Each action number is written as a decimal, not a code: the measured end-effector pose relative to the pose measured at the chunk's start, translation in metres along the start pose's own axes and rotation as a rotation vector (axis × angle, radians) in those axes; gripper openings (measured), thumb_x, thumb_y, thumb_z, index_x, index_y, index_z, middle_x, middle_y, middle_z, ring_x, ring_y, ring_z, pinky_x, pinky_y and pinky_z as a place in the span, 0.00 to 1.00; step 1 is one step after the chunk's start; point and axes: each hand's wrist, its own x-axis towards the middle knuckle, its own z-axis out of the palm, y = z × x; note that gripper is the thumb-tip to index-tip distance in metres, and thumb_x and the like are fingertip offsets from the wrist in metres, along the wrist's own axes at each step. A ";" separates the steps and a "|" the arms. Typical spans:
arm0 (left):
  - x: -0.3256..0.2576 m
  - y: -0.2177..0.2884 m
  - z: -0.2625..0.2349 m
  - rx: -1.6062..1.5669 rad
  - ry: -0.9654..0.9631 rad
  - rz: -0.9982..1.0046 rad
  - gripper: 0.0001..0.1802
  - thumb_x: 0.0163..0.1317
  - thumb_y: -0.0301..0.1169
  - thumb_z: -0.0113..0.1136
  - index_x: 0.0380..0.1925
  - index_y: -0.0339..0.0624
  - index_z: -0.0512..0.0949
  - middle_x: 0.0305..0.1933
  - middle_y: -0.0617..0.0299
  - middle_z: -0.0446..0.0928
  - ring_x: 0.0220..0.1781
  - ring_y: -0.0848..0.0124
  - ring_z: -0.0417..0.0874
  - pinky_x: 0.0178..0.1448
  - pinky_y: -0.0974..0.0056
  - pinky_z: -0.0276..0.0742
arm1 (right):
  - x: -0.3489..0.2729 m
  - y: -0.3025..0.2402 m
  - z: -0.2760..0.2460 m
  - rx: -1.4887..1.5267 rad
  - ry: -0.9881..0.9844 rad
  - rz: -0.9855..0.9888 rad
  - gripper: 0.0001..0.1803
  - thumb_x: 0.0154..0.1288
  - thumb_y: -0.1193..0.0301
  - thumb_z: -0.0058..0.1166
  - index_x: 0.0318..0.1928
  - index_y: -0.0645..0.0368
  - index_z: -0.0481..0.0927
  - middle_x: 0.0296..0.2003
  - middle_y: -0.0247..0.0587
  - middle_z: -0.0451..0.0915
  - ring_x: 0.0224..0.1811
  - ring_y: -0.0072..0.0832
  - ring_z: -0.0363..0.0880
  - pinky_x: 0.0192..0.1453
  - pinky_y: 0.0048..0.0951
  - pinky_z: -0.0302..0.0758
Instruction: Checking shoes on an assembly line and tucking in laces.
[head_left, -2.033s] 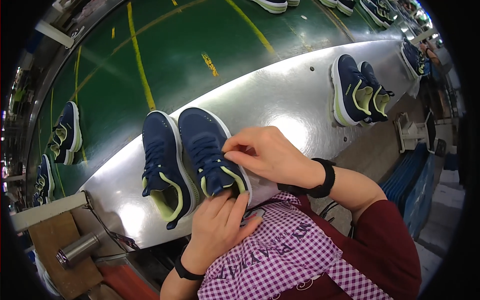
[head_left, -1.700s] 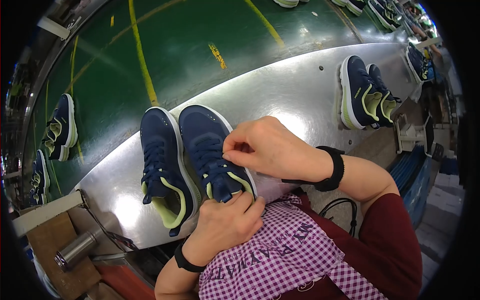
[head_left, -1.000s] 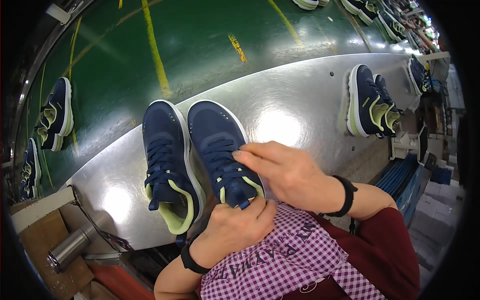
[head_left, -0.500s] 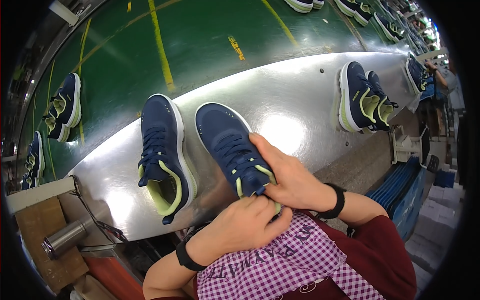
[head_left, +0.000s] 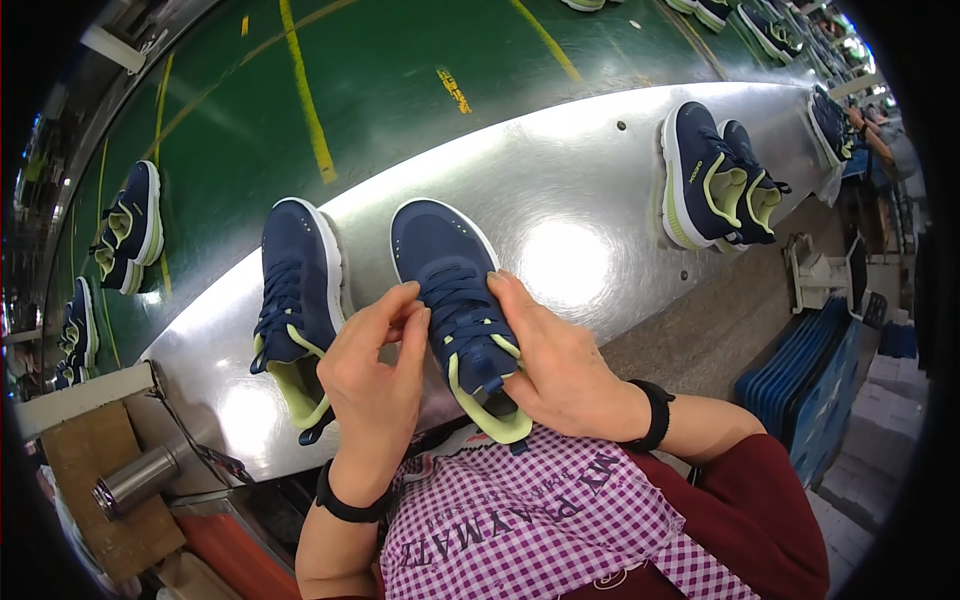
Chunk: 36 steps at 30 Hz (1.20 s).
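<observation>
A navy sneaker [head_left: 440, 235] with a white sole and pale green lining lies toe-away on the metal ledge in front of me. My right hand [head_left: 565, 365] grips its right side, fingertips by the laces and thumb near the collar. My left hand [head_left: 375, 365] is at its left side, thumb and fingers drawn into a pinch beside the lace rows [head_left: 462, 305]. What that pinch holds, if anything, is too small to make out. Just left lies a matching sneaker [head_left: 300, 265], its heel partly hidden by my left hand.
A sneaker pair [head_left: 700, 180] stands on the ledge [head_left: 560, 165] at right. Beyond runs a green conveyor belt [head_left: 390, 110] carrying more sneakers [head_left: 130, 225]. At lower left are a metal cylinder [head_left: 140, 480] and a brown board [head_left: 95, 450]. Blue stacked panels [head_left: 805, 370] stand at right.
My left hand has moved from the sneaker's heel opening up to its laces, uncovering the collar. My right hand keeps its hold; the sneaker has turned slightly straighter.
</observation>
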 end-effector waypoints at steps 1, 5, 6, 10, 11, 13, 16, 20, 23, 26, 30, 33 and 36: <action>0.002 0.002 -0.001 0.034 -0.009 0.001 0.13 0.59 0.19 0.63 0.45 0.34 0.82 0.37 0.56 0.85 0.37 0.73 0.86 0.45 0.70 0.80 | 0.000 -0.001 0.001 -0.013 0.004 -0.012 0.39 0.55 0.75 0.57 0.65 0.75 0.56 0.59 0.78 0.65 0.55 0.63 0.75 0.53 0.44 0.79; 0.014 0.008 -0.008 0.148 -0.074 0.068 0.13 0.56 0.18 0.64 0.43 0.35 0.83 0.34 0.56 0.85 0.33 0.73 0.86 0.41 0.71 0.80 | 0.000 -0.004 0.000 -0.027 0.023 -0.055 0.39 0.53 0.75 0.57 0.64 0.78 0.57 0.58 0.80 0.65 0.55 0.63 0.75 0.52 0.43 0.80; 0.017 0.009 -0.008 0.173 -0.105 0.097 0.14 0.55 0.17 0.64 0.43 0.35 0.82 0.34 0.57 0.84 0.33 0.74 0.85 0.41 0.71 0.80 | 0.000 -0.004 0.001 -0.024 0.024 -0.054 0.39 0.53 0.75 0.57 0.64 0.78 0.57 0.58 0.80 0.65 0.55 0.63 0.75 0.52 0.43 0.80; 0.021 0.010 -0.007 0.230 -0.123 0.142 0.15 0.52 0.16 0.62 0.42 0.36 0.82 0.32 0.57 0.83 0.31 0.73 0.85 0.39 0.70 0.80 | -0.001 -0.005 0.000 -0.038 0.020 -0.040 0.41 0.52 0.74 0.59 0.64 0.79 0.57 0.57 0.80 0.66 0.55 0.63 0.75 0.53 0.43 0.80; 0.019 0.010 -0.008 0.327 -0.075 0.221 0.15 0.51 0.16 0.62 0.41 0.37 0.82 0.31 0.58 0.83 0.30 0.71 0.84 0.38 0.70 0.80 | -0.001 -0.005 0.000 -0.049 0.015 -0.037 0.41 0.52 0.74 0.59 0.64 0.79 0.57 0.57 0.79 0.66 0.55 0.63 0.75 0.53 0.43 0.80; 0.016 0.008 -0.008 0.422 -0.032 0.304 0.16 0.51 0.16 0.62 0.41 0.37 0.82 0.30 0.59 0.82 0.29 0.70 0.84 0.37 0.69 0.80 | -0.001 -0.005 0.003 -0.061 0.030 -0.045 0.43 0.51 0.74 0.60 0.65 0.78 0.56 0.59 0.78 0.65 0.55 0.62 0.76 0.53 0.43 0.79; 0.011 0.005 -0.006 0.414 0.008 0.357 0.17 0.52 0.15 0.60 0.43 0.37 0.82 0.32 0.56 0.82 0.32 0.68 0.84 0.37 0.68 0.79 | -0.001 -0.005 0.003 -0.067 0.038 -0.051 0.44 0.51 0.73 0.61 0.66 0.77 0.54 0.61 0.77 0.64 0.54 0.62 0.76 0.52 0.44 0.79; 0.000 0.008 -0.007 0.286 0.072 0.239 0.21 0.51 0.12 0.56 0.46 0.37 0.81 0.42 0.52 0.82 0.43 0.58 0.84 0.47 0.60 0.79 | 0.000 -0.005 0.001 -0.018 0.023 -0.030 0.41 0.51 0.74 0.61 0.64 0.80 0.58 0.58 0.79 0.66 0.56 0.65 0.74 0.53 0.43 0.80; -0.004 0.002 -0.011 0.231 -0.018 0.247 0.20 0.56 0.13 0.53 0.49 0.35 0.79 0.46 0.51 0.82 0.46 0.57 0.83 0.49 0.60 0.79 | 0.001 -0.006 0.002 -0.004 0.034 -0.048 0.41 0.53 0.73 0.59 0.64 0.80 0.57 0.57 0.80 0.65 0.56 0.66 0.74 0.53 0.43 0.80; -0.007 -0.003 -0.020 0.112 -0.190 0.174 0.22 0.57 0.14 0.53 0.54 0.32 0.76 0.52 0.48 0.80 0.50 0.57 0.83 0.53 0.60 0.78 | 0.001 -0.003 -0.003 0.012 0.004 -0.051 0.40 0.56 0.72 0.58 0.65 0.78 0.57 0.58 0.79 0.66 0.57 0.63 0.74 0.52 0.42 0.80; -0.023 -0.005 -0.031 0.168 -0.027 0.161 0.33 0.54 0.25 0.67 0.61 0.30 0.69 0.61 0.46 0.75 0.59 0.54 0.79 0.58 0.57 0.77 | 0.021 0.015 -0.047 0.330 -0.279 -0.131 0.30 0.62 0.68 0.57 0.62 0.70 0.68 0.56 0.64 0.73 0.52 0.51 0.80 0.51 0.36 0.80; -0.028 0.008 -0.029 0.212 -0.251 0.238 0.65 0.36 0.38 0.82 0.69 0.23 0.51 0.66 0.35 0.66 0.65 0.46 0.74 0.66 0.53 0.70 | 0.036 0.005 -0.044 0.373 -0.112 0.161 0.16 0.62 0.71 0.56 0.48 0.65 0.79 0.44 0.54 0.81 0.42 0.44 0.83 0.47 0.34 0.80; -0.033 -0.012 -0.012 0.174 -0.183 0.188 0.64 0.35 0.37 0.83 0.69 0.24 0.52 0.66 0.34 0.66 0.65 0.45 0.73 0.66 0.54 0.71 | 0.049 0.008 -0.020 0.213 0.133 -0.068 0.07 0.61 0.73 0.56 0.36 0.63 0.83 0.32 0.46 0.82 0.34 0.40 0.83 0.41 0.34 0.79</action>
